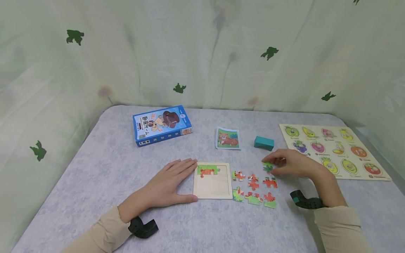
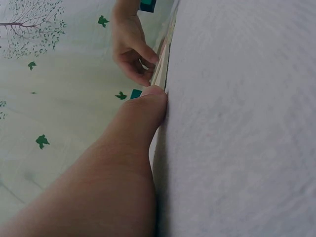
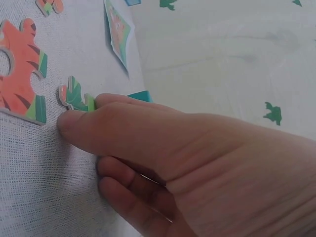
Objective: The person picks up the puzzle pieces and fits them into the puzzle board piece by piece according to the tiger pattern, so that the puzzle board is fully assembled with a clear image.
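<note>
Blue box (image 1: pixel 162 125) far left, card (image 1: pixel 227 138) far middle. Teal block (image 1: pixel 264 142) sits just beyond your right hand (image 1: pixel 292 163); fruit board (image 1: pixel 360 175) lies right, partly hidden behind that hand. Your right thumb and fingers pinch a green piece (image 1: pixel 267 167), far right among the loose pieces (image 1: pixel 253 182). Your left hand (image 1: pixel 172 182) lies spread, gripping nothing, touching the left side of the tray (image 1: pixel 216 186). Tray: square, pale wood, raised rim; joined pieces (image 1: pixel 207 170) fill its far-left part, smooth wood showing beside and nearer. Loose pieces thin, knobbed, orange and green, just right of the tray, narrow gaps between. Cloth (image 1: pixel 95 175) pale, textured, spreading wide left; a curtain (image 1: pixel 158 52) rises along its far edge.
</note>
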Demonstrator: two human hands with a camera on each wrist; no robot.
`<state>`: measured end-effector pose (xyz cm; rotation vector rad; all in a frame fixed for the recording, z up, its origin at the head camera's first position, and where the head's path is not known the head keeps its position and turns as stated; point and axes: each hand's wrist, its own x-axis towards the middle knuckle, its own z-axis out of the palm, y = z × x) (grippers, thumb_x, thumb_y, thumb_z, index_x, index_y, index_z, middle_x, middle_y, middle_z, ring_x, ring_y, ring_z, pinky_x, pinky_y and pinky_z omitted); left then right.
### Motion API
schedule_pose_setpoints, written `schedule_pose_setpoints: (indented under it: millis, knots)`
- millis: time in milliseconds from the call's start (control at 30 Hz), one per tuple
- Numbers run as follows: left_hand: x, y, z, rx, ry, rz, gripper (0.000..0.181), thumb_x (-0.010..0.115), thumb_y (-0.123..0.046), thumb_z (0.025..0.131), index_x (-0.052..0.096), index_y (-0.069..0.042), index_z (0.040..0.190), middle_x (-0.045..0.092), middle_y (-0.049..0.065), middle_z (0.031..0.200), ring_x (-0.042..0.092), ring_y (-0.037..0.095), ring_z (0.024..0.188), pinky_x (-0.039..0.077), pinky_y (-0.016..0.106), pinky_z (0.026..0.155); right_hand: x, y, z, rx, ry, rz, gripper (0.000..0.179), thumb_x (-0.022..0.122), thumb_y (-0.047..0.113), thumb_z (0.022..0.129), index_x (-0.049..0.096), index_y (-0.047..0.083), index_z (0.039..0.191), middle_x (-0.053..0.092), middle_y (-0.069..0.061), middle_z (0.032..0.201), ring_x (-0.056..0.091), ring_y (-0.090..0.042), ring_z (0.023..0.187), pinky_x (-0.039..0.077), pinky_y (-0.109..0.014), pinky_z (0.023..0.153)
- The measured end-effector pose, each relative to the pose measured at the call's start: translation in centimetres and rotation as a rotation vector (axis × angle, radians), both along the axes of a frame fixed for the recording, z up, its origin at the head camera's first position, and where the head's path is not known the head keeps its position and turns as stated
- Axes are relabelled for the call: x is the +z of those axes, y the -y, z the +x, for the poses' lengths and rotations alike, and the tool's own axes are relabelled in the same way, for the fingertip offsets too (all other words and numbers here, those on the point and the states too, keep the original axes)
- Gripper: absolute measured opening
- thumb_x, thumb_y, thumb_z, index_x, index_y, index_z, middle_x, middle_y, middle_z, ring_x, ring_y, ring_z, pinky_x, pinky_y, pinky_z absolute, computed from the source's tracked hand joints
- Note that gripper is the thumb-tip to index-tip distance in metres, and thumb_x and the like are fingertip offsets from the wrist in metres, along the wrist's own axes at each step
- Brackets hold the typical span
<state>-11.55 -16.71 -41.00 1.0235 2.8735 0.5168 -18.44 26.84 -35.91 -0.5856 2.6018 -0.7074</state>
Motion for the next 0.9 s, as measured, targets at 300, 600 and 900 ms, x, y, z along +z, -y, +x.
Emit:
schedule_pose_setpoints:
  millis: [300,600,900]
  knots:
    - [-0.15,-0.04,0.1,0.001,0.002,0.004,0.104,0.054,-0.082,0.088,0.029,-0.016,0.164,0.027,-0.003,0.17,0.023,0.021,0.158,0.019,0.05,0.129,0.01,0.03,0.08,0.013,-0.012,-0.002,0.035,0.08,0.023,0.091,0.074,0.018,0.126,0.07,0.002,0.118,0.06,-0.016,0.102,0.056,-0.034,0.09]
    - [-0.08,-0.02,0.07,-0.004,-0.014,0.004,0.103,0.054,-0.081,0.088,0.03,-0.015,0.164,0.028,-0.002,0.17,0.024,0.021,0.158,0.02,0.05,0.129,0.13,0.19,0.12,-0.001,-0.018,0.015,0.036,0.08,0.025,0.091,0.074,0.017,0.126,0.069,0.003,0.113,0.06,-0.017,0.1,0.055,-0.037,0.089]
    - [0.13,0.0,0.07,-0.002,-0.014,0.002,0.104,0.054,-0.081,0.088,0.029,-0.015,0.164,0.027,-0.002,0.17,0.024,0.021,0.158,0.02,0.05,0.129,0.34,0.43,0.05,-0.017,-0.022,0.024,0.037,0.08,0.025,0.09,0.073,0.017,0.126,0.064,0.002,0.103,0.059,-0.017,0.097,0.053,-0.035,0.085]
